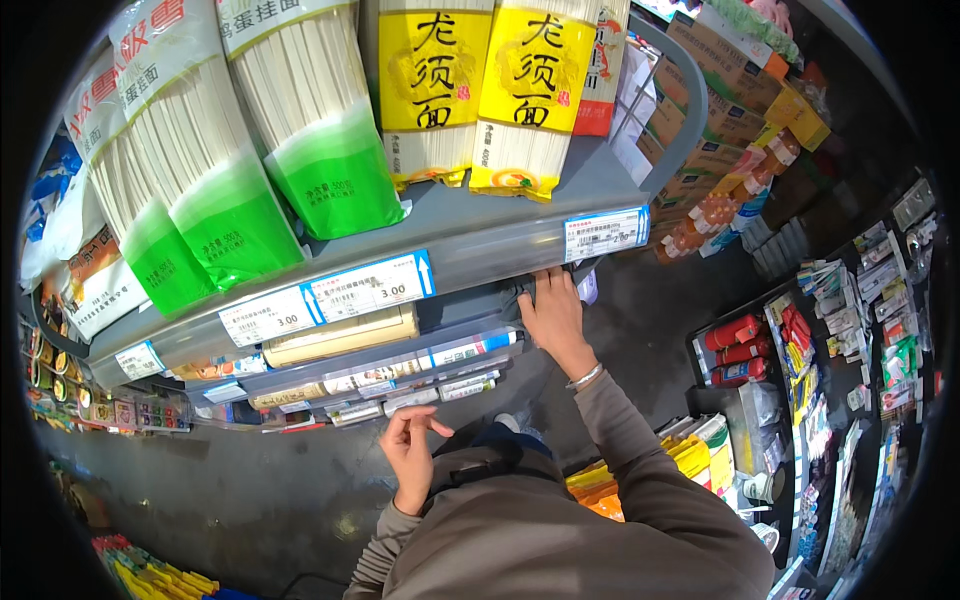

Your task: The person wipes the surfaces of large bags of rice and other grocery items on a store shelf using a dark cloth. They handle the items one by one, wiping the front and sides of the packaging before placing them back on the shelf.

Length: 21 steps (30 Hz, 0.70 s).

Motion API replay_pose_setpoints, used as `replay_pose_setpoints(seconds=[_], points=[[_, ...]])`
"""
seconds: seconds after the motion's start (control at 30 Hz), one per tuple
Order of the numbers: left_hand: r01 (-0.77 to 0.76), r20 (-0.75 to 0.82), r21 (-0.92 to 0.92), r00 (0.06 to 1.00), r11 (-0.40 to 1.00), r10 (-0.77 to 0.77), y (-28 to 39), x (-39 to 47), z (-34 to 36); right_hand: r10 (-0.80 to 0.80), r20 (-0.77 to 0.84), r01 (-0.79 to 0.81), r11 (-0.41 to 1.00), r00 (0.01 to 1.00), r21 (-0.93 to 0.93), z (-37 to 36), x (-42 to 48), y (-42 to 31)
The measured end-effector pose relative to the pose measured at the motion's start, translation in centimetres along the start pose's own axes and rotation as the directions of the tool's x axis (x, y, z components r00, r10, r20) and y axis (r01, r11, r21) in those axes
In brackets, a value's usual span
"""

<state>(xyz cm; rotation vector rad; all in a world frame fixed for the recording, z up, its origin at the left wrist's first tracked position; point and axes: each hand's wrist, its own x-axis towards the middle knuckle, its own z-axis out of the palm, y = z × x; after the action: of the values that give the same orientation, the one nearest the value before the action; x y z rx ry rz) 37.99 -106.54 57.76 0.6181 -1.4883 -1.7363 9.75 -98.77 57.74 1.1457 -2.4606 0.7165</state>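
My right hand (555,315) reaches below the front edge of the upper shelf (495,244), pressing a dark grey cloth (516,300) against the end of the shelf underneath. A bracelet circles that wrist. In front of my body hangs my left hand (411,454), holding nothing, its fingers bent and partly apart. Above, green-and-white packs of dried noodles (322,142) lean at the left of the upper shelf. Two yellow packs of dried noodles (525,97) stand to their right. Price labels (367,289) run along the shelf front.
Lower shelves (465,322) carry more packets, including a cream-coloured pack (345,336). Cardboard cartons (720,82) are stacked beyond the curved grey shelf end (694,97). Across the dark floor (262,487), another shelving unit at the right holds red cylinders (735,349). Yellow packages (686,457) stand beside my right arm.
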Motion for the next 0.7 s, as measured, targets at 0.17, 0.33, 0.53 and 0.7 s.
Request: replay_pose_setpoints(seconds=[0.17, 0.33, 0.53, 0.7], points=[[-0.015, -0.015, -0.059, 1.0, 0.998, 0.014, -0.9, 0.0, 0.1, -0.037, 0.106, 0.048, 0.994, 0.994, -0.1, 2.9, 1.9, 2.5], [-0.026, -0.074, -0.035, 0.997, 0.999, 0.024, -0.6, -0.1, 0.4, -0.107, 0.236, 0.137, 0.984, 0.966, -0.114, 4.3, 5.7, 1.1], [-0.006, -0.114, -0.055, 0.994, 0.998, 0.0, -0.6, -1.0, 1.1, -0.322, -0.034, 0.312, 0.936, 0.946, -0.165, 11.3, 7.0, 3.6], [-0.014, -0.115, -0.155, 0.993, 0.988, -0.004, -0.8, -2.9, 1.7, -0.268, 0.115, 0.278, 0.958, 0.956, -0.076, 10.3, 7.0, -0.3]])
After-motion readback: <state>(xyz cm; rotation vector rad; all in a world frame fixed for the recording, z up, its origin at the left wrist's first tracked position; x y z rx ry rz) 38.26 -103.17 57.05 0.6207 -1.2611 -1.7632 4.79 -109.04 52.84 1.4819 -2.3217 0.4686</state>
